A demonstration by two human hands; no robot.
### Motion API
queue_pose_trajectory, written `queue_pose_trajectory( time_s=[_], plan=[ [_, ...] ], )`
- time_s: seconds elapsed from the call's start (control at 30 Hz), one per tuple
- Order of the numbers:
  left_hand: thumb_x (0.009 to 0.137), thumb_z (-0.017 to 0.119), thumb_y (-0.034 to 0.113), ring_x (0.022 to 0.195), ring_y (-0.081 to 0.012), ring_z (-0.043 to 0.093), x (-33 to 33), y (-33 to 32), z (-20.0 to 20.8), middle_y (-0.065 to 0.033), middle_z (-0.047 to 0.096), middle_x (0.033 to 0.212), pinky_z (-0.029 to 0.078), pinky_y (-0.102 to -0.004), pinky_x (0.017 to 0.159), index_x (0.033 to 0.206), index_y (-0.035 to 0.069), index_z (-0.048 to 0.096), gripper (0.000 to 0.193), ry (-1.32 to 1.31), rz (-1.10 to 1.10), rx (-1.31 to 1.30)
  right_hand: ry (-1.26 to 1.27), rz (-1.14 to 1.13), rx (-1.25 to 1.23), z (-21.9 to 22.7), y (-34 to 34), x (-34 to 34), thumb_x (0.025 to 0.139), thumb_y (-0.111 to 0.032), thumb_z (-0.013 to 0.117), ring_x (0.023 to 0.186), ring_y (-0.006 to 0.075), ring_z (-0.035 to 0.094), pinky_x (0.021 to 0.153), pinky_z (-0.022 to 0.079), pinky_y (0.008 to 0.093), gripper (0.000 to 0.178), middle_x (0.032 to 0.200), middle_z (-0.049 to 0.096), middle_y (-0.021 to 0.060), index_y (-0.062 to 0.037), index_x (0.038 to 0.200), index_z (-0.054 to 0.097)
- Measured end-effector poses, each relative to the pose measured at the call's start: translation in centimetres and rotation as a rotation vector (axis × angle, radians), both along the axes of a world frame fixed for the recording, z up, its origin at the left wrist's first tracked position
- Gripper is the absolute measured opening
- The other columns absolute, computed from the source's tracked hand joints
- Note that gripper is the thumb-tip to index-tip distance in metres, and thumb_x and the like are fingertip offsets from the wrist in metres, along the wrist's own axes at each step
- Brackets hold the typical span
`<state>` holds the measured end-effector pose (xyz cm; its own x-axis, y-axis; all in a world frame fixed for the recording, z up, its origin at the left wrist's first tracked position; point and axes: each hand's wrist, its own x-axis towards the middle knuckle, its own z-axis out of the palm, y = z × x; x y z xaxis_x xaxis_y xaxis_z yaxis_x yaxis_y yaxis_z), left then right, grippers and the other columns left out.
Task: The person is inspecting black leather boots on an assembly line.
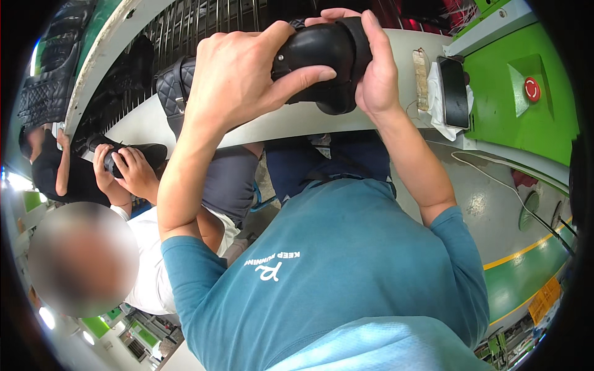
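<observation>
A shiny black boot (318,52) is between my two hands over the near edge of the white worktop. It lies sideways, with its heel block (337,102) pointing down toward me. My left hand (238,77) grips it from the left, its thumb stretched along the smooth black surface and its other fingers mostly hidden. Around the right end, my right hand (378,74) is curled, palm against the sole side. A black quilted boot shaft (174,86) with a strap and small buckle shows left of my left hand; whether it belongs to the same boot, I cannot tell.
A co-worker in white (148,253) sits close on my left, holding a black shoe (117,157). Rows of dark rods (198,25) stand behind the white worktop (278,127). On the right are a phone (453,93) and a green machine (495,117) with a red button (532,89).
</observation>
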<state>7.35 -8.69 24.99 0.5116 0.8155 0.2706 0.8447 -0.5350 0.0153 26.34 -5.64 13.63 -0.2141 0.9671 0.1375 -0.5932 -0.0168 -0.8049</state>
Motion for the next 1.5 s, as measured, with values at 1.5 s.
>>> queue_pose_trajectory(
  time_s=[1.5],
  plan=[
    [0.076, 0.095, 0.056, 0.052, -0.0198, 0.057, 0.4, -5.6, -1.5, -0.0029, 0.059, 0.065, 0.045, -0.0331, 0.051, 0.109, 0.001, 0.075, 0.067, -0.116, -0.088, 0.094, -0.084, -0.080, 0.192, -0.3, -5.2, 0.6, 0.113, -0.041, 0.034, 0.120, 0.0341, 0.072, 0.109, 0.057, 0.0456, 0.065, 0.130, 0.072, 0.0296, 0.0098, 0.148, 0.056]
  ],
)
